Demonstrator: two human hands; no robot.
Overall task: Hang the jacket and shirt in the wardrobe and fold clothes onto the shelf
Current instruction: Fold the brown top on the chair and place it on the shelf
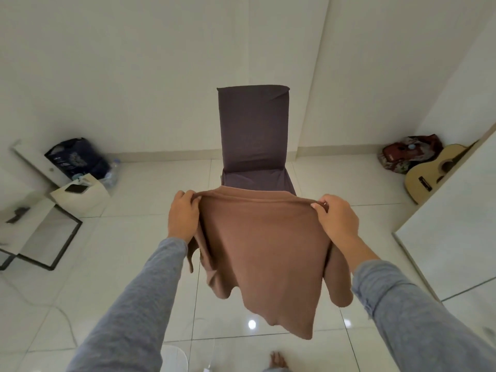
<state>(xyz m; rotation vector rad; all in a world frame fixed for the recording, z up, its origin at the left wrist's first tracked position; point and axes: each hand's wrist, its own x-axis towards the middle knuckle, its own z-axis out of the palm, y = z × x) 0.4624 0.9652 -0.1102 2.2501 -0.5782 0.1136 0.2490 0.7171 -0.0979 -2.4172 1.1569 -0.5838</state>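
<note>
Above the shiny white floor (134,264), before a gray chair (255,135), the left hand (182,216) and right hand (338,218) pinch the shoulders of a brown shirt (263,251), which hangs soft, light and floppy.

Shirt (263,251): hangs at centre, before the chair (255,135), above the floor (134,251).
Left hand (182,216): grips the shirt's top left corner.
Right hand (338,218): pinches the top right corner.
Chair: behind the shirt, its back to the wall.
Guitar (434,170): far right, on the floor beside a panel (456,224); a bag (410,154) just behind it.
Sack (75,159): far left by the wall, bottles (112,170) just right of it.
Phone (76,188): on a box (88,198) before the sack.
Foot (277,362): below the shirt.
</note>
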